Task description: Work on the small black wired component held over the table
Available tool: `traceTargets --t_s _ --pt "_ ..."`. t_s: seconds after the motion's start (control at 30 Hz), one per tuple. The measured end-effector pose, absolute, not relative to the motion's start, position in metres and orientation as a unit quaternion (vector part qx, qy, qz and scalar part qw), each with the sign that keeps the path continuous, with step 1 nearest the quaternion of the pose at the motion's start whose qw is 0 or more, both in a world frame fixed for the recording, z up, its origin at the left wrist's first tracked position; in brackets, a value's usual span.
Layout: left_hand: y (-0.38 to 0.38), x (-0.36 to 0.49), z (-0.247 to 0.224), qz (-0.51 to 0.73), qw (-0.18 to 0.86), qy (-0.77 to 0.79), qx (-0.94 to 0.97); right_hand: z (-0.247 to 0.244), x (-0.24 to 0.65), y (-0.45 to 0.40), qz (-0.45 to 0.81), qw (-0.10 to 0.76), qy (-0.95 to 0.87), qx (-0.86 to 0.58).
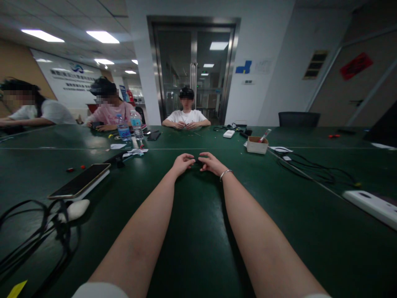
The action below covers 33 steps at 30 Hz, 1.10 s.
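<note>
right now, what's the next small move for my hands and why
Probably ease the right hand slightly toward the left hand to steady the small dark piece: it sits between the fingers of both, the right hand's fingers look parted, and how firmly it is held can't be told.

The room is dim, lit from above by bright rectangular white ceiling panels, blown out at left. Their light lies as a soft sheen on the dark green smooth worktop, with faint shadows beside the bare forearms. The dark glass double door mirrors lights. Wide-angle distortion stretches the edges; small details look soft, and faces are pixelated.
</note>
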<state>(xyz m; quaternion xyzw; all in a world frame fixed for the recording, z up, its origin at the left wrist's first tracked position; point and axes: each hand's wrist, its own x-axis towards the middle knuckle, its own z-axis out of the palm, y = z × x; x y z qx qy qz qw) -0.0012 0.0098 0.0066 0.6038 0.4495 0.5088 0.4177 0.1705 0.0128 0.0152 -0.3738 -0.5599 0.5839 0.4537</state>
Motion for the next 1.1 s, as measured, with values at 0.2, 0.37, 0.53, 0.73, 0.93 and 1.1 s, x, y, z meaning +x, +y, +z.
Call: traceTargets --t_s 0.2,0.37,0.53,0.73,0.93,1.1 --pt "0.0092 -0.0011 0.0074 0.517 0.426 0.45 0.59 0.0153 0.1734 0.0114 0.583 0.452 -0.583 -0.341" --pt "0.007 -0.001 0.0101 0.517 0.436 0.45 0.583 0.0134 0.1722 0.0143 0.582 0.442 -0.571 -0.374" --pt "0.0069 -0.0011 0.0107 0.522 0.441 0.456 0.571 0.0138 0.1732 0.0139 0.595 0.455 -0.569 -0.339" --pt "0.0072 -0.001 0.0098 0.523 0.442 0.45 0.573 0.0153 0.1725 0.0121 0.596 0.438 -0.562 -0.37" --pt "0.0084 -0.0017 0.0085 0.525 0.436 0.45 0.576 0.014 0.1735 0.0133 0.61 0.455 -0.553 -0.34" --pt "0.0104 -0.003 0.007 0.525 0.436 0.445 0.58 0.0145 0.175 0.0128 0.608 0.438 -0.562 -0.351"
